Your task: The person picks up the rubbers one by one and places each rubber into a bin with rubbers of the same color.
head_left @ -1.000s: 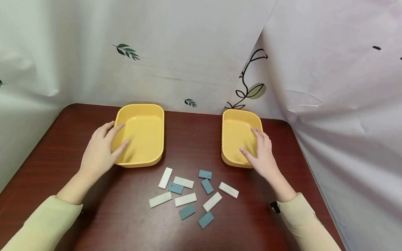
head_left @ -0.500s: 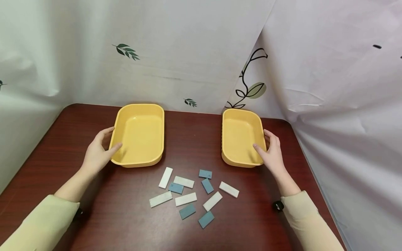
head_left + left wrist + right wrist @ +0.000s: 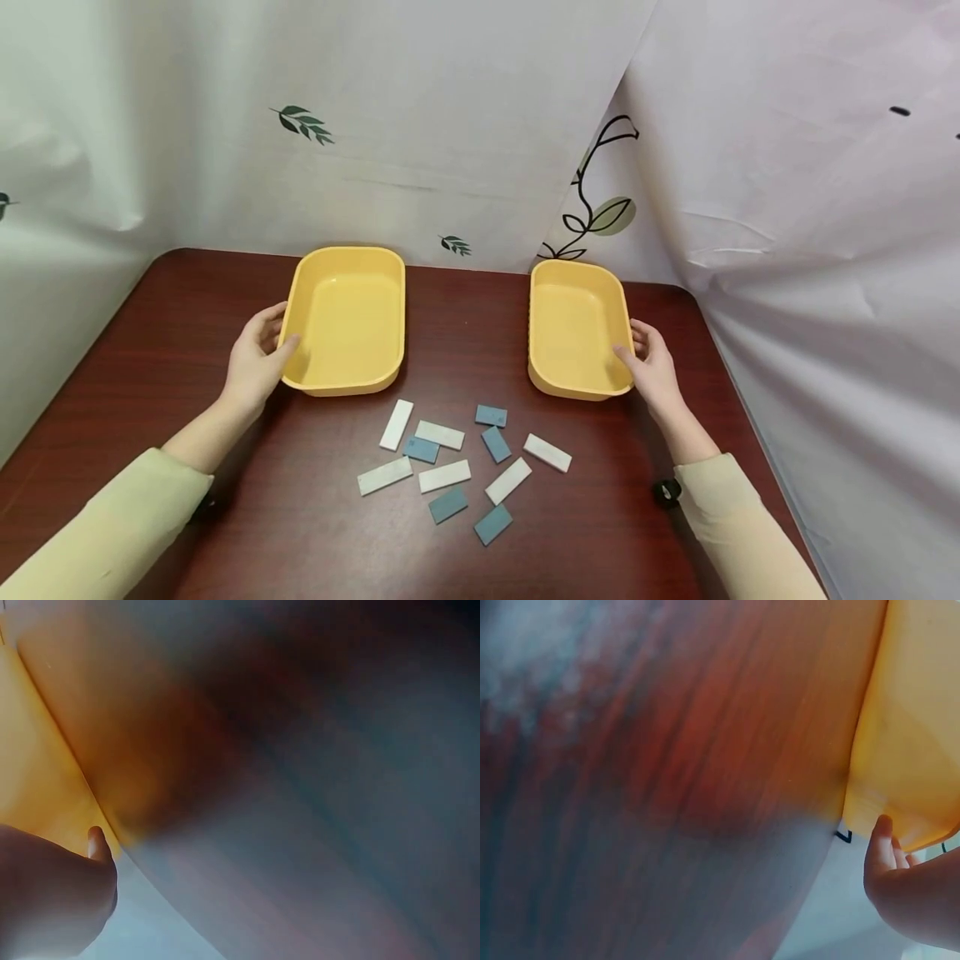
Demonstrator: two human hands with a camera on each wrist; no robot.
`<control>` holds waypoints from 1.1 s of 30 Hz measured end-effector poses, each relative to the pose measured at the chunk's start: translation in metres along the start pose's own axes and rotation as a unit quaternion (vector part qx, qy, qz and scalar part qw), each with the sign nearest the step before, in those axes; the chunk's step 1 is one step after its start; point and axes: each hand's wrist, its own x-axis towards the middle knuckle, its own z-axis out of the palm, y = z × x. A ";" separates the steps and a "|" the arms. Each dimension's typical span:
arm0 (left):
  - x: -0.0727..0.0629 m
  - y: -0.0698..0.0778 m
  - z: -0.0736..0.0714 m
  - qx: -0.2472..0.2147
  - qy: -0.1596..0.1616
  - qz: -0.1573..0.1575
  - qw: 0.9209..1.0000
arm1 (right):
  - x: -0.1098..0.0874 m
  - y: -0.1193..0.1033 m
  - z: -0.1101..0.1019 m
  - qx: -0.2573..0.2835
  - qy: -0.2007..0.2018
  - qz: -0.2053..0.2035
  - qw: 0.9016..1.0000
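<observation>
**Reply 1:** ok walk me across, what's at your far left?

**Me:** Pale green sleeve (image 3: 112, 525), then my left hand (image 3: 255, 365) gripping the left tub (image 3: 350, 321) by its left side. Thumb's over the rim on the inside, fingers round the outside. It's a yellow tub, right way up toward the back of a dark reddish-brown bench (image 3: 300, 517). My left wrist view is mostly blur, just a bit of that hand against the yellow.

**Reply 1:** and the middle?

**Me:** Bunch of flat little pieces nearer me, between the tubs and a bit in front of them. Six white bars (image 3: 445, 476) and five shorter blue-grey tiles (image 3: 448, 505), all at random angles. On the left side of the bunch one tile is right up against a white bar. Two more tiles sit close together at the back, can't tell if they touch.

**Reply 1:** right side then?

**Me:** Right tub (image 3: 577, 329), also yellow and upright, looks a bit smaller. My right hand (image 3: 654, 367) has hold of its right side, thumb inside the rim, fingers outside. So my hands are well apart, one tub each. There's a small black thing (image 3: 667, 492) by my right cuff, too small to make out.
</observation>
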 end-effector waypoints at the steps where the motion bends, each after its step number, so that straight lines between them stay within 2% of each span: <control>1: 0.001 0.001 0.003 -0.006 -0.002 -0.001 1.000 | 0.000 0.000 0.001 0.002 -0.001 0.001 1.000; 9: 0.007 0.005 0.024 -0.045 -0.024 0.005 0.999 | 0.004 0.000 0.007 0.049 -0.037 -0.002 0.998; 15: 0.011 0.007 0.032 -0.082 -0.050 -0.008 0.995 | 0.007 0.001 0.010 0.094 -0.066 -0.007 0.993; 25: 0.014 0.014 0.055 -0.075 -0.072 -0.004 0.995 | 0.015 0.001 0.021 0.158 -0.100 -0.006 0.982; 33: 0.017 0.020 0.071 -0.064 -0.075 0.002 0.995 | 0.021 -0.003 0.033 0.165 -0.112 -0.013 0.980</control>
